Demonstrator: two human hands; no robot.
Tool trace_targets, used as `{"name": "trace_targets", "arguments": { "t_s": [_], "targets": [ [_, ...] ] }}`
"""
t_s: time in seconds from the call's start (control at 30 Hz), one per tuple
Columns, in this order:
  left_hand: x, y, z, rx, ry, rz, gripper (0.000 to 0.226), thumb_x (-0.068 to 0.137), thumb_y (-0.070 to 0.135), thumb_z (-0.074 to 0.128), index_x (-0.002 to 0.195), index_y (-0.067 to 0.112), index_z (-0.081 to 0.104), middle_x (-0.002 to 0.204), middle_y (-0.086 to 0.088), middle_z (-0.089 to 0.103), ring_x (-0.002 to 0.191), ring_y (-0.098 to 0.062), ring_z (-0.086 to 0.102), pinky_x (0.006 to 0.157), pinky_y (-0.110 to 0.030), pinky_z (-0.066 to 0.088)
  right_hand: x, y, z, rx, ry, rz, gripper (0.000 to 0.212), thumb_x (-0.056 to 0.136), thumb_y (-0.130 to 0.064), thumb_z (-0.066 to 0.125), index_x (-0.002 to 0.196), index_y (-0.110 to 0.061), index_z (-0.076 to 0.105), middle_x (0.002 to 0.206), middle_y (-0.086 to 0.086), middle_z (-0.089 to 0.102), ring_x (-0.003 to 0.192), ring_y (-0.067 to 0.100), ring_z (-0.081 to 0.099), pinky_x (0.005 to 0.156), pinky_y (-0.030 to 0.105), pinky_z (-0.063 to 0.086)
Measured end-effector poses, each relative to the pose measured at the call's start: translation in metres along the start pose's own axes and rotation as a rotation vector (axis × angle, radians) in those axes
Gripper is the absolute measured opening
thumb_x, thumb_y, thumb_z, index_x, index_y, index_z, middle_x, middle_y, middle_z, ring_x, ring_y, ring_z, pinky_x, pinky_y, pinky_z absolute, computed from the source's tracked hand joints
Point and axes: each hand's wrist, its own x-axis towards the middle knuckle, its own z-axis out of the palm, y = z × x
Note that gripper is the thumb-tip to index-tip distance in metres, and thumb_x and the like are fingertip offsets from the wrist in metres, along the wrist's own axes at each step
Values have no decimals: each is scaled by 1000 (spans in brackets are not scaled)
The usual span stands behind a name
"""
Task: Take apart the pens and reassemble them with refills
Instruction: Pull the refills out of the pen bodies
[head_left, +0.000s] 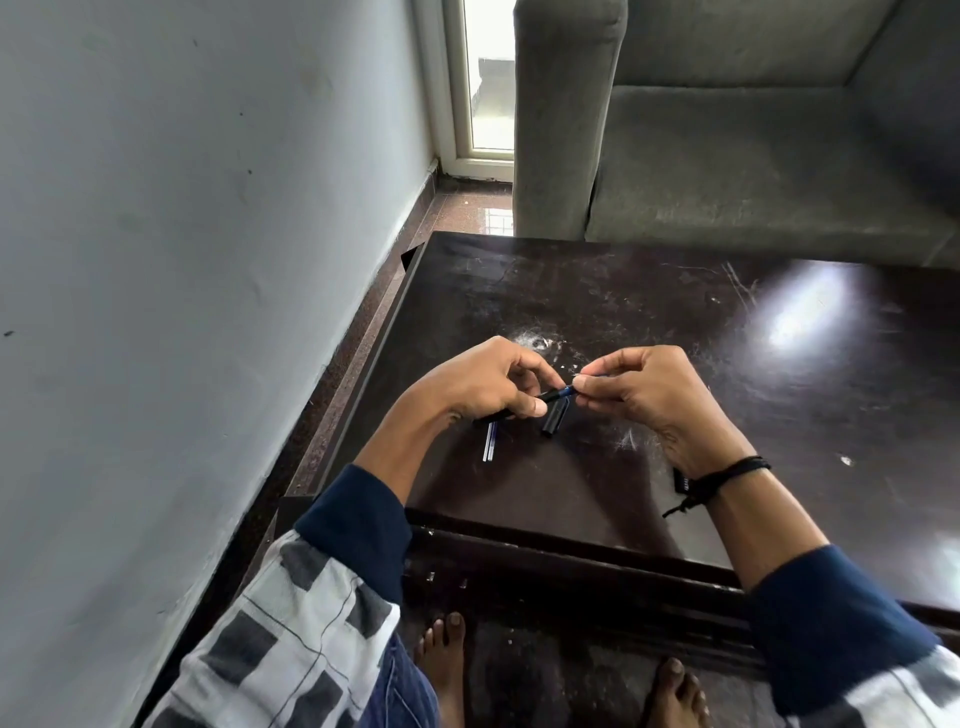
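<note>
Both hands are up over the table, close together and joined by one pen. The left hand (483, 387) has its fingers curled round the black pen (553, 396), with the thumb laid along the barrel. The right hand (644, 395) pinches the blue front end between thumb and forefinger. Both hands are clamped on the same thing, one at each end. It looks like the twist or pull that parts the tip section from the barrel, or seats it back on. Which of the two cannot be told from here.

The risks look like this. The pinch on the front end is small, and a slip there could send a loose piece off the dark table (623, 291), where black parts would be hard to find. Any spring inside is hidden, but one could jump out as the halves part. Twisting with the halves out of line could jam the thread or bend a thin refill.

As for placing, the pen is held in the air between the two hands, tilted up toward the right. Below the left hand, two thin refills (490, 441) lie side by side on the table. Just beside them, under the gap between the hands, lies a short black pen piece (555, 418). A black wristband (727, 474) circles the right wrist, and a grey sofa (727, 156) stands beyond the table's far edge.
</note>
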Motion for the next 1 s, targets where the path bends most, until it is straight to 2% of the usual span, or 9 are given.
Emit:
{"name": "trace_targets", "arguments": {
  "t_s": [0.13,0.27,0.43,0.57,0.7,0.83,1.0],
  "targets": [
    [1,-1,1,1,21,-8,31,83,-1,78,112,9,75,79,-3,59,52,5,52,62,-8,45,0,1,1,-3,9,-5,14,79,6,78,86,9,67,77,18,70,61,17,72,56,19,57],
    [3,-3,2,-1,34,-9,29,82,1,79,109,12,77,78,1,59,54,4,52,66,-12,46,1,3,1,-32,5,-8,14,79,0,81,81,6,68,79,18,72,62,18,72,58,21,60],
    [4,-4,2,-1,38,-10,25,83,1,78,105,13,77,71,5,58,54,3,51,64,-15,46,0,2,-2,-164,-24,-49,17,78,-9,84,85,2,73,69,10,72,58,12,65,59,21,56],
    [4,-4,1,-29,32,-24,21,84,-3,76,100,10,77,64,6,55,52,-1,50,60,-17,46,2,1,-9,-285,-32,-91,14,75,-3,85,85,-7,76,64,3,68,55,11,61,53,20,50],
    [4,-4,3,-27,47,-21,22,83,-2,77,97,15,78,64,7,55,52,-1,51,61,-19,46,2,3,-9,-348,-11,-120,7,78,-4,82,80,-6,76,56,0,65,49,5,58,50,16,46],
    [5,-5,3,-38,87,-31,22,83,0,77,101,13,79,69,1,56,53,-3,49,60,-20,45,6,5,-8,-349,-28,-115,8,83,-6,79,77,-4,75,63,8,68,56,12,60,55,19,51],
    [3,-3,3,-53,68,-39,21,86,-1,74,105,8,77,70,1,54,60,-11,48,55,-18,44,8,4,-11,-346,-61,-133,7,82,1,77,88,-1,74,64,10,66,48,5,57,48,14,47]
  ]
}}
